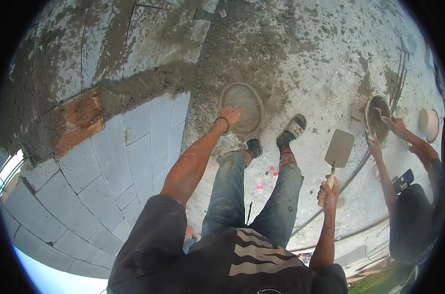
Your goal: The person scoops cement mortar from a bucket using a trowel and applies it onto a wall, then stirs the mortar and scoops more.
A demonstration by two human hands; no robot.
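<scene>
My left hand point(232, 115), a dark band at its wrist, reaches over a round shallow basin point(247, 100) of wet grey mortar, fingers loosely apart and slightly bent. My right hand point(328, 195) grips the handle of a flat rectangular trowel point(339, 147), its broad blade held above the pale, splattered floor point(320, 68). To my left is a wall of grey blocks point(100, 176), its further part smeared with mortar point(149, 78), with a rusty-brown board point(79, 120) against it.
At right a co-worker point(413, 220) works both hands at a mortar bucket point(377, 117) with a tool. Beyond lies a white tub point(428, 126). Plastic bottles point(259, 184) are by my sandalled feet point(291, 131). A long dark hose point(354, 177) crosses the floor.
</scene>
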